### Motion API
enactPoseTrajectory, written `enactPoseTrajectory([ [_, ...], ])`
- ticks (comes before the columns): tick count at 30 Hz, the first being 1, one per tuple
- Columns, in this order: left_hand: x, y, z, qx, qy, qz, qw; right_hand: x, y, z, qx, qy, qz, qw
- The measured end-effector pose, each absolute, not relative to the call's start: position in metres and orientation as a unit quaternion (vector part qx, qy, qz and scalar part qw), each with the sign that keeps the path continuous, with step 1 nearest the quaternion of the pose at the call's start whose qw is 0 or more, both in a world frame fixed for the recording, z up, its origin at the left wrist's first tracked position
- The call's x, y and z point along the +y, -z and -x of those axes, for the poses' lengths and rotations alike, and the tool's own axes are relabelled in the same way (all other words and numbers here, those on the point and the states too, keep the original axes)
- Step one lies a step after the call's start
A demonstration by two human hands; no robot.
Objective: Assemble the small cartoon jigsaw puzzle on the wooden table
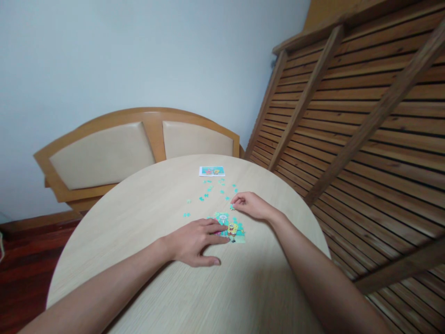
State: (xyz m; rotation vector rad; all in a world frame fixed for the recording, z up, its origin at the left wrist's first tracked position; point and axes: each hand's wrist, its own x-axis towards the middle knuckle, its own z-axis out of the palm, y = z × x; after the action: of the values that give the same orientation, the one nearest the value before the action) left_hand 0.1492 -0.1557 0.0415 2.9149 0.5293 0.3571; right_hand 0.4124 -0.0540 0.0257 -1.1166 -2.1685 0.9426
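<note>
A partly assembled cartoon jigsaw (pixel 233 228) lies on the round pale wooden table (pixel 139 222). My left hand (pixel 197 241) rests flat on the table with its fingers stretched out, the fingertips touching the left edge of the jigsaw. My right hand (pixel 251 205) hovers just behind the jigsaw, its fingers pinched on a small teal puzzle piece (pixel 232 207). Several loose teal pieces (pixel 208 191) are scattered beyond the hands. A small reference picture card (pixel 212 171) lies at the table's far side.
A wooden bench with two beige padded backrests (pixel 104 153) stands behind the table against a pale wall. A slatted wooden panel (pixel 365 116) leans along the right. Dark red wooden floor (pixel 24 264) shows at the left.
</note>
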Motion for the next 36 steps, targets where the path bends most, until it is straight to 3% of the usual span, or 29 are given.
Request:
enactPoseTrajectory([
  [36, -0.1579, -0.0386, -0.1519, 0.156, -0.122, -0.975, 0.102, -0.0558, -0.0210, -0.4050, -0.827, -0.324, 0.388, 0.247],
])
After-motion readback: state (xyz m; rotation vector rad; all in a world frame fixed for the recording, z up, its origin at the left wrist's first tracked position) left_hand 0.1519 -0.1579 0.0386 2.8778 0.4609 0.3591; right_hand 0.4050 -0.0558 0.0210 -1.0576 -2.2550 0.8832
